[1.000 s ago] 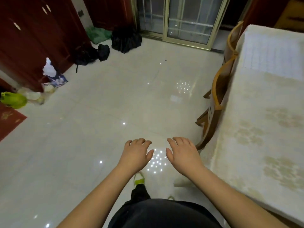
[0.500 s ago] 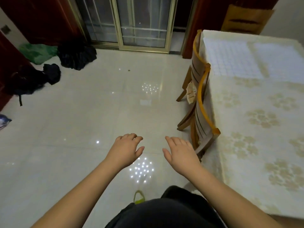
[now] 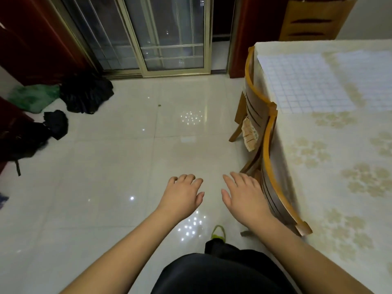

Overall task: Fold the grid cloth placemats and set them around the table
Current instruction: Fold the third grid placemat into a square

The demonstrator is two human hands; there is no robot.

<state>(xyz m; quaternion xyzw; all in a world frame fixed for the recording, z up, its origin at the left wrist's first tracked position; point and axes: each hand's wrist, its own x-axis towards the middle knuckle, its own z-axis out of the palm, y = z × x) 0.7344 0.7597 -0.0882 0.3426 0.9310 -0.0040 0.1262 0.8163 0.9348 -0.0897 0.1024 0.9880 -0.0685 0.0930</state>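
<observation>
A white grid cloth placemat [image 3: 301, 81] lies flat on the far left part of the table [image 3: 318, 166], which wears a cream flowered cloth. A second grid placemat [image 3: 369, 77] lies to its right, running off the frame edge. My left hand [image 3: 182, 194] and my right hand [image 3: 244, 194] hover palm down over the floor, left of the table, fingers spread and holding nothing. Both hands are well short of the placemats.
Two wooden chairs [image 3: 265, 149] are pushed in along the table's left side; a third chair [image 3: 314, 18] stands at the far end. Dark bags [image 3: 84, 94] and a green cloth [image 3: 31, 98] lie on the tiled floor by the sliding glass door [image 3: 165, 35].
The view has swung right and forward along the table's side; the chairs and the placemats now appear closer and more central. My hands keep the same spread pose.
</observation>
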